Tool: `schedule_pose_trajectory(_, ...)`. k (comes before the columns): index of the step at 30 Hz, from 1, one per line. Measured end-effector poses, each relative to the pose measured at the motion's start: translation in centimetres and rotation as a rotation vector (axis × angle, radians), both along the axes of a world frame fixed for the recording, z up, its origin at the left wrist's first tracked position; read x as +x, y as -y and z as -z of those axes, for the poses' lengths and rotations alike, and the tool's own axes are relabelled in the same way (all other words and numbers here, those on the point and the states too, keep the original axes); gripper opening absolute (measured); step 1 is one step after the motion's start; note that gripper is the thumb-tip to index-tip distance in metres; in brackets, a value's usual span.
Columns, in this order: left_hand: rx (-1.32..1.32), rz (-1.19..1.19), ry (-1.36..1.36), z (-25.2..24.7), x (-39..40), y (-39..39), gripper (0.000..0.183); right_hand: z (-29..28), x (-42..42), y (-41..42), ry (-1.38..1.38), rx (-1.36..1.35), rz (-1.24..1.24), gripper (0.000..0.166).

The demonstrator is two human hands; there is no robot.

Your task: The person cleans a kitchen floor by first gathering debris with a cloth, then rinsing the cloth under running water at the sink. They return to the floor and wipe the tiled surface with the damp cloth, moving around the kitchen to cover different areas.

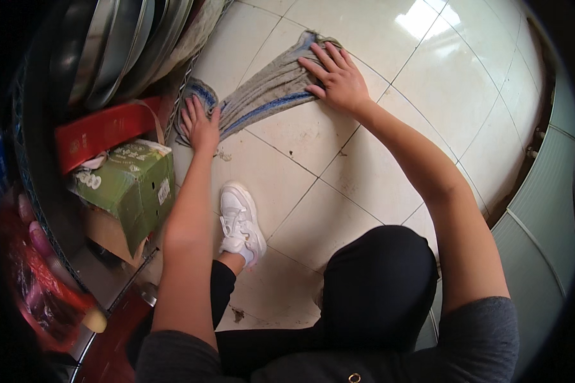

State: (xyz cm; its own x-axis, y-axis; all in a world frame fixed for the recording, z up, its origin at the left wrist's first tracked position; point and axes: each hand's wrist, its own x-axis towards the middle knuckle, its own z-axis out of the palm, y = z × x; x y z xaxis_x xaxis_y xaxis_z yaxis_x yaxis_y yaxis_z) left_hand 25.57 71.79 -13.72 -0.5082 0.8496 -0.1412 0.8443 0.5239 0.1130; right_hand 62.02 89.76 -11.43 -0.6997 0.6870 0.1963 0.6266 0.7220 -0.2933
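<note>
A grey cloth with blue stripes [263, 86] lies stretched and creased across the tiled floor [287, 191]. My left hand [201, 125] rests on its near left end, close to the shelf edge, with the fingers spread a little. At the far right end, my right hand [336, 79] presses flat on the bunched cloth, fingers apart. Dark specks and brown smears show on the tiles below the cloth. My white sneaker [239, 220] stands on the floor between my arms.
A wire shelf [184, 72] on the left holds upright metal pans [124, 48], a red box [108, 131] and a green cardboard box [134, 179]. Below left are plastic bags [48, 297]. A ribbed grey-green panel [536, 210] stands at the right.
</note>
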Motion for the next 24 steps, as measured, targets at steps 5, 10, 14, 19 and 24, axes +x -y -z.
schedule_pose_trajectory(5,-0.263,-0.160,-0.020,-2.3,8.3,3.9,0.111,-2.2,6.3,7.5,0.107,-0.146,0.027,0.069)
schedule_pose_trajectory(10,-0.421,-0.154,0.070,-5.4,16.0,7.7,0.121,-3.5,14.9,16.3,0.184,-0.263,0.016,0.075)
schedule_pose_trajectory(14,-0.449,-0.110,0.130,-6.0,20.6,10.3,0.126,-2.7,19.3,21.8,0.239,-0.270,0.017,0.078)
schedule_pose_trajectory(19,-0.469,0.062,0.161,-6.4,23.5,14.6,0.126,-2.7,18.8,25.1,0.212,-0.286,0.113,0.089)
schedule_pose_trajectory(24,-0.328,0.407,0.112,-5.8,17.6,15.5,0.121,-4.6,16.1,25.2,0.254,-0.314,0.148,0.088)
